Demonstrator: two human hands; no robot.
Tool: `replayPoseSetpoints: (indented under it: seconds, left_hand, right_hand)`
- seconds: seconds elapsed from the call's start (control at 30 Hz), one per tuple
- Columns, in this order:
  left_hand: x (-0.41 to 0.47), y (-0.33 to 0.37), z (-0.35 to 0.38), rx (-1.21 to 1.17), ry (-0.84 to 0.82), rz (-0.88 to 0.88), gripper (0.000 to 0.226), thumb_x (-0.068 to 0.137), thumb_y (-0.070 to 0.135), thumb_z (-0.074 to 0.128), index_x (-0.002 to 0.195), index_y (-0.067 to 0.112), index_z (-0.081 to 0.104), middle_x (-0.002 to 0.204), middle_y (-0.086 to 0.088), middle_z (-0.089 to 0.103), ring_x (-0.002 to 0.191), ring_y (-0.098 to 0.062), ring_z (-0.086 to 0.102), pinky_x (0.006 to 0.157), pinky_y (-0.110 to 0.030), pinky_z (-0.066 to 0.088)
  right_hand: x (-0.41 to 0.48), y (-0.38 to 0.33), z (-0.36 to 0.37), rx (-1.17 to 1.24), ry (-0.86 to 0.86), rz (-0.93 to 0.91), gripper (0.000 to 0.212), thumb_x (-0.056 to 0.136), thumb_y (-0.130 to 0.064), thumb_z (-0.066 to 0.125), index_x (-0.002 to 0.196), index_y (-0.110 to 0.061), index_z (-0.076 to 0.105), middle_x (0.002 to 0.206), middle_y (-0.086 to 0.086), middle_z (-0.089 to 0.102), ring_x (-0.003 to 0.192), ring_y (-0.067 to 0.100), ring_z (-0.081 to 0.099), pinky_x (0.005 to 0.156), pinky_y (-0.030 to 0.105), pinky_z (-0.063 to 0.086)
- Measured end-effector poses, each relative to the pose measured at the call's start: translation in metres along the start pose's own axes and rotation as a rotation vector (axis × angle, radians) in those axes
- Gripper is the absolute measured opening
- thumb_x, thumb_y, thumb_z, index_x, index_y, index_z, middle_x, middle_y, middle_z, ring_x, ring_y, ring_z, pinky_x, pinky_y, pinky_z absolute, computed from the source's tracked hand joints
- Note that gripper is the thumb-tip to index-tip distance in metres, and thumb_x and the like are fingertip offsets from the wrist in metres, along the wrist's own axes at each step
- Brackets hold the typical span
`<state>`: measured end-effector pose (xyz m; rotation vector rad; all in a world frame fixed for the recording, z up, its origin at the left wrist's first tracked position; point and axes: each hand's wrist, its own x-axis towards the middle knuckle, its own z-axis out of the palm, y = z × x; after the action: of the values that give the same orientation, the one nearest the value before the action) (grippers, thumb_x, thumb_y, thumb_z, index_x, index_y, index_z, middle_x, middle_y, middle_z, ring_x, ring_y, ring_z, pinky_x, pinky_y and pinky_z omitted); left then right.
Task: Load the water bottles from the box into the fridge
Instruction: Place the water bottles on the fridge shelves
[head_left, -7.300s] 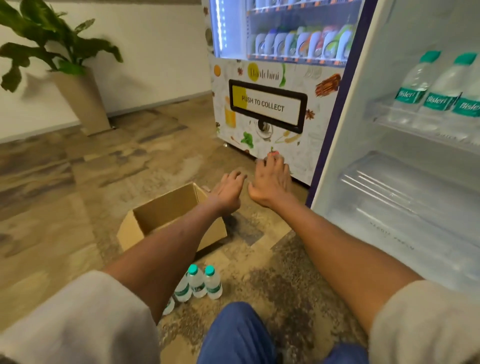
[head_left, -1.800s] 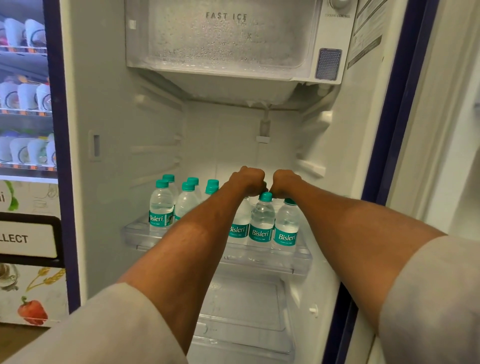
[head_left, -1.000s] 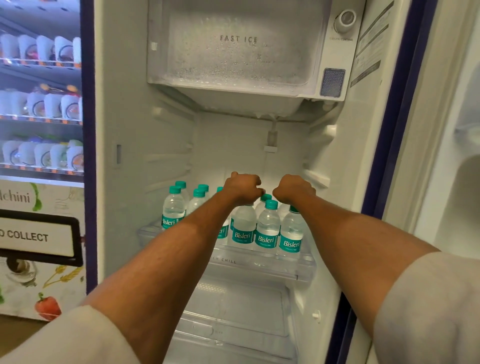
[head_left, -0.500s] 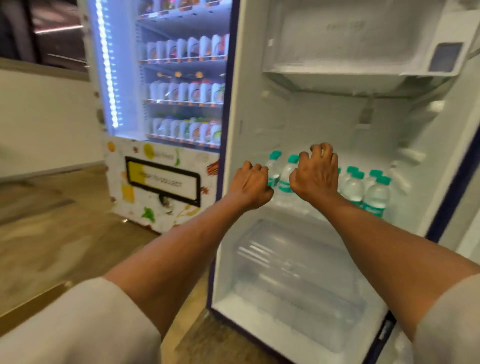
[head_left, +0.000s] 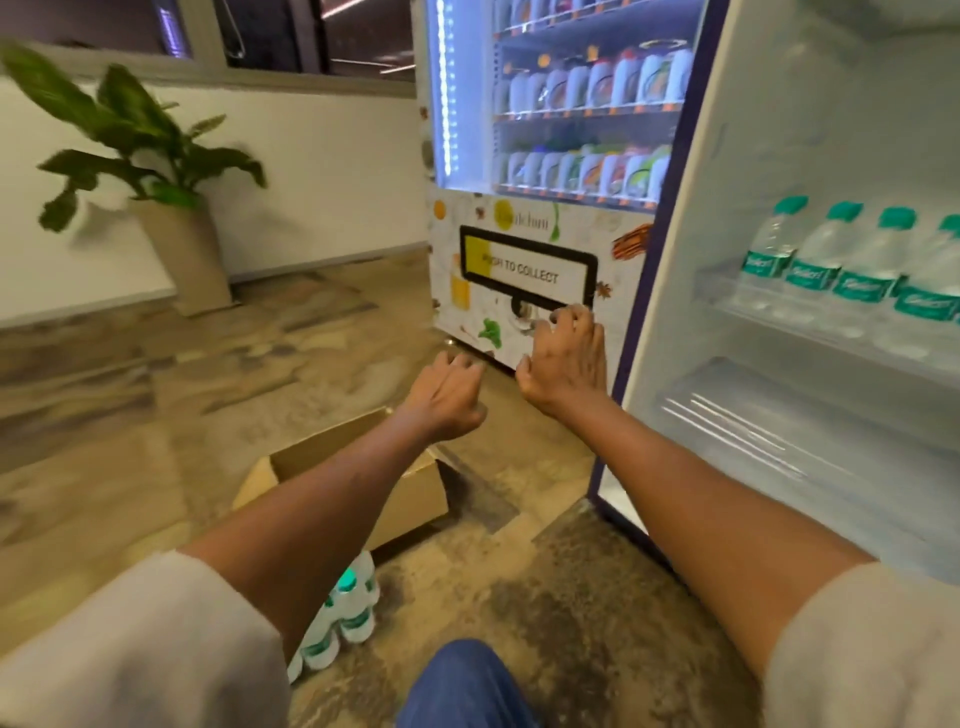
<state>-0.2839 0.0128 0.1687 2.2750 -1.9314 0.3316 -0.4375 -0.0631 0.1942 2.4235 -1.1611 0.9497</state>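
Observation:
The open fridge (head_left: 779, 441) fills the right side; several green-capped water bottles (head_left: 852, 265) stand in a row on its shelf. A brown cardboard box (head_left: 410, 493) lies on the floor at centre, partly behind my left forearm. Close to me on the floor stands a small cluster of water bottles (head_left: 348, 618), partly hidden by my left sleeve. My left hand (head_left: 447, 395) hangs above the box's far corner, empty, fingers loosely spread. My right hand (head_left: 566, 358) is beside it, empty with fingers apart, left of the fridge's edge.
A lit vending machine (head_left: 550, 171) stands directly left of the fridge. A potted plant (head_left: 156, 171) stands by the white wall at far left. Patterned brown floor spreads around the box. My blue-trousered knee (head_left: 462, 680) is at the bottom centre.
Both hands have come out of the fridge, opened and dropped towards the box. My view has swung left and down, from the fridge shelf to the floor.

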Motion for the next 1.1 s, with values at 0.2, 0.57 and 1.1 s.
replayPoseSetpoints:
  seconds: [0.2, 0.57, 1.1]
  left_hand:
    - [-0.060, -0.061, 0.052, 0.003, -0.128, -0.150, 0.054, 0.083, 0.034, 0.053, 0.134, 0.018, 0.045, 0.132, -0.010, 0.050, 0.117, -0.031, 0.044, 0.093, -0.042, 0.046]
    - [-0.141, -0.119, 0.161, 0.084, -0.481, -0.297, 0.052, 0.083, 0.029, 0.054, 0.134, 0.019, 0.044, 0.133, -0.008, 0.049, 0.117, -0.029, 0.042, 0.090, -0.041, 0.046]
    - [-0.171, -0.151, 0.248, 0.131, -0.560, -0.244, 0.058, 0.079, 0.052, 0.067, 0.122, 0.015, 0.054, 0.114, -0.010, 0.059, 0.102, -0.027, 0.056, 0.083, -0.037, 0.045]
  right_hand:
    - [-0.036, -0.077, 0.046, 0.122, -0.166, -0.055, 0.041, 0.075, -0.038, 0.058, 0.105, -0.011, 0.058, 0.117, 0.017, 0.052, 0.118, 0.036, 0.039, 0.093, 0.045, 0.034]
    - [-0.117, -0.154, 0.152, 0.306, -0.609, -0.145, 0.051, 0.080, -0.024, 0.061, 0.127, -0.013, 0.048, 0.129, 0.015, 0.041, 0.121, 0.033, 0.032, 0.101, 0.043, 0.033]
    - [-0.156, -0.217, 0.268, 0.507, -1.098, -0.271, 0.078, 0.085, -0.003, 0.060, 0.147, -0.037, 0.026, 0.148, 0.010, 0.025, 0.129, 0.034, 0.031, 0.098, 0.047, 0.044]
